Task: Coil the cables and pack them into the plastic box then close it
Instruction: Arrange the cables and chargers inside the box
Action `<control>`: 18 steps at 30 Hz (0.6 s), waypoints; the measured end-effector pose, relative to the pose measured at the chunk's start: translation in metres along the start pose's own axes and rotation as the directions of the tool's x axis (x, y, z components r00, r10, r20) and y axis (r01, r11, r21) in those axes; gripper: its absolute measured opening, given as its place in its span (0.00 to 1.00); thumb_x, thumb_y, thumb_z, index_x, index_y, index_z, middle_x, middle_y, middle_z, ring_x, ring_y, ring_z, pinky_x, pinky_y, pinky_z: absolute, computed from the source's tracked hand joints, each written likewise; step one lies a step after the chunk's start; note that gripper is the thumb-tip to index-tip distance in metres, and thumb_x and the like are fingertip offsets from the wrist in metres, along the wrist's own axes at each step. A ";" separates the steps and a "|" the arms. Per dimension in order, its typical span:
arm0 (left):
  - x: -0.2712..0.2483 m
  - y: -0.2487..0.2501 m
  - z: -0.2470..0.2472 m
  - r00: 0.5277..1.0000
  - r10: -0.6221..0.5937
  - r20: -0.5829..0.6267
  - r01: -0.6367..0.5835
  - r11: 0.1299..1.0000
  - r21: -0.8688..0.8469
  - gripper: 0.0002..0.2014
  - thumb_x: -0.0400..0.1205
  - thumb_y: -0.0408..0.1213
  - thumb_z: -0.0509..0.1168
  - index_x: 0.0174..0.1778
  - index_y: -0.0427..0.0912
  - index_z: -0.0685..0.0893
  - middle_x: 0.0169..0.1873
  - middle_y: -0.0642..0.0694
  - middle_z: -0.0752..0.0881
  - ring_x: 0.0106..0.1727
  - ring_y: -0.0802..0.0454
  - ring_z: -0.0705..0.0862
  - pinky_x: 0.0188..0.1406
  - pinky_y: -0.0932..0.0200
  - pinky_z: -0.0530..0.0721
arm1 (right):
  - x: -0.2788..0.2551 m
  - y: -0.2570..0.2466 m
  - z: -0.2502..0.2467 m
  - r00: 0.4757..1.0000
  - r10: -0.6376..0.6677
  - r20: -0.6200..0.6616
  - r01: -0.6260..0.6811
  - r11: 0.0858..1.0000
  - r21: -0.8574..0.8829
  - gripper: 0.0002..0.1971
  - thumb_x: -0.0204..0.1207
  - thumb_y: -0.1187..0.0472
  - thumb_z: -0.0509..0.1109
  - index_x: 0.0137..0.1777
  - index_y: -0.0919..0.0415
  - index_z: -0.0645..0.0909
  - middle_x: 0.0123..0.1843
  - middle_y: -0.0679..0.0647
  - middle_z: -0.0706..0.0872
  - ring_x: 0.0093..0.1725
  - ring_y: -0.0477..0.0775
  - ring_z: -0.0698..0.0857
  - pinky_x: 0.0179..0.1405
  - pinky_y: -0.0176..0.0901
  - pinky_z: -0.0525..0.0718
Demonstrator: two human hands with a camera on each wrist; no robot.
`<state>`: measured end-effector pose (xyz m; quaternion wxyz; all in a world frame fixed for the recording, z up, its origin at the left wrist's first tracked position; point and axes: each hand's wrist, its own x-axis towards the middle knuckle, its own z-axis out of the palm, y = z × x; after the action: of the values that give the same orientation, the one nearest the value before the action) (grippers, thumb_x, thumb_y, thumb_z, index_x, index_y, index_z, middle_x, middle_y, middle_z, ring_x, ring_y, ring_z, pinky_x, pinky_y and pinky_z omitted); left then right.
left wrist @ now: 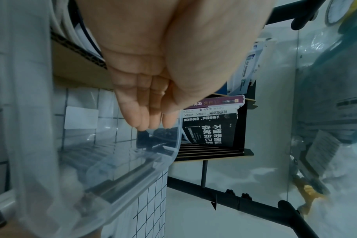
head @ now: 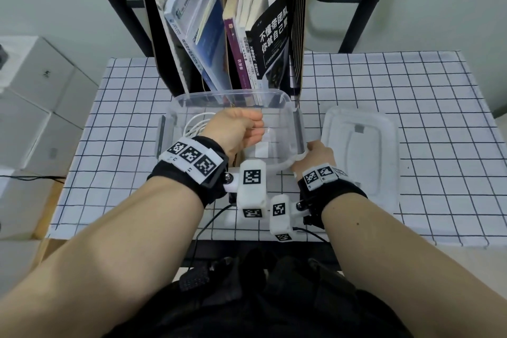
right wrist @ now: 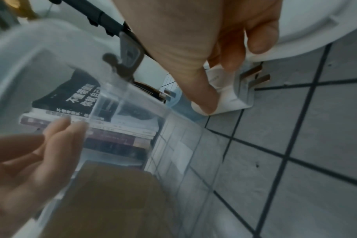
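Note:
The clear plastic box [head: 230, 94] stands open mid-table, with a coiled white cable [head: 196, 122] lying in its left part. My left hand [head: 238, 129] hovers inside the box, its fingers [left wrist: 149, 116] nearly straight and holding nothing; the cable [left wrist: 59, 24] lies behind the palm. My right hand [head: 319, 155] is at the box's near right corner. There it pinches a white charger plug [right wrist: 230, 99], prongs pointing away, between thumb and fingers [right wrist: 224, 69]. The box lid [head: 359, 145] lies flat to the right of the box.
A black rack of books [head: 233, 22] stands directly behind the box. The checked tablecloth [head: 384, 85] covers the table, with bare cloth right of and behind the lid. White cartons [head: 33, 96] sit off the table's left edge.

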<state>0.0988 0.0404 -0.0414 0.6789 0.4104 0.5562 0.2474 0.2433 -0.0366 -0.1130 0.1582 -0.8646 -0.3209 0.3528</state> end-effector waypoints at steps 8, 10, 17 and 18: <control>-0.003 -0.002 -0.006 1.000 -0.008 -0.006 0.007 1.000 -0.012 0.13 0.83 0.20 0.54 0.42 0.37 0.81 0.38 0.42 0.85 0.39 0.51 0.85 0.44 0.61 0.87 | -0.002 -0.006 -0.004 1.000 -0.001 -0.004 0.001 0.997 -0.078 0.20 0.75 0.65 0.67 0.67 0.67 0.75 0.63 0.64 0.81 0.61 0.61 0.82 0.58 0.47 0.83; -0.003 -0.002 -0.006 1.000 -0.007 -0.007 0.006 1.000 -0.024 0.12 0.83 0.21 0.55 0.42 0.37 0.82 0.38 0.41 0.85 0.39 0.52 0.85 0.43 0.62 0.87 | -0.003 -0.008 -0.006 1.000 -0.001 0.000 0.001 0.995 -0.101 0.17 0.76 0.65 0.67 0.64 0.68 0.76 0.58 0.62 0.82 0.57 0.60 0.83 0.49 0.42 0.80; -0.005 0.001 -0.005 1.000 -0.007 0.005 0.007 0.998 -0.069 0.11 0.84 0.22 0.56 0.43 0.36 0.82 0.38 0.41 0.86 0.38 0.52 0.86 0.40 0.63 0.88 | -0.005 -0.006 -0.013 1.000 0.014 0.000 -0.014 0.998 -0.058 0.11 0.74 0.60 0.70 0.33 0.61 0.73 0.34 0.53 0.80 0.38 0.55 0.81 0.38 0.41 0.77; -0.006 0.001 -0.004 1.000 -0.004 0.007 0.005 0.998 -0.069 0.11 0.84 0.22 0.55 0.43 0.36 0.82 0.38 0.41 0.85 0.38 0.52 0.86 0.40 0.63 0.87 | -0.005 -0.005 -0.015 1.000 0.016 -0.011 -0.017 0.999 -0.048 0.09 0.73 0.58 0.72 0.37 0.62 0.77 0.38 0.55 0.84 0.40 0.57 0.83 0.38 0.41 0.78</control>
<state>0.0937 0.0377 -0.0371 0.6953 0.3862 0.5458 0.2637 0.2489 -0.0367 -0.0975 0.1361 -0.8726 -0.3214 0.3417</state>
